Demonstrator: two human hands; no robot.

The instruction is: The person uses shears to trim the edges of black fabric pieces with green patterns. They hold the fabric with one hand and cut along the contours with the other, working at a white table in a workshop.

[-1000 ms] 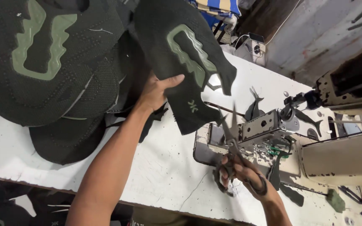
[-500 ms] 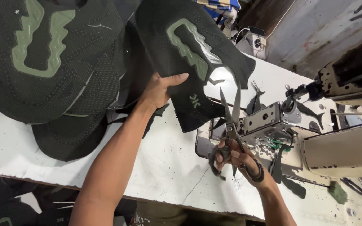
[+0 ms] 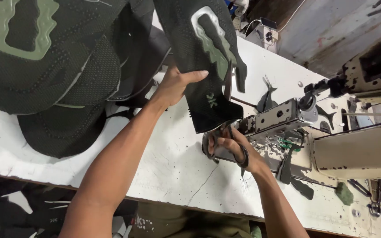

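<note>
My left hand (image 3: 176,83) grips the edge of a black knit shoe upper (image 3: 199,53) with a pale green overlay, holding it up over the white table (image 3: 164,163). My right hand (image 3: 234,147) has its fingers through the handles of a pair of scissors (image 3: 227,94). The blades point up and lie against the lower right edge of the held upper, near its small green mark. Both hands are right in front of the sewing machine's post bed (image 3: 278,117).
A heap of the same black uppers (image 3: 45,66) covers the table's left side. The cream sewing machine (image 3: 353,150) fills the right. Black fabric offcuts (image 3: 265,94) lie near it. More dark pieces (image 3: 5,211) lie below the table's front edge.
My right hand has brought the scissors left and up, from beside the machine to the upper's edge. My left hand keeps hold of the upper, which has tilted a little.
</note>
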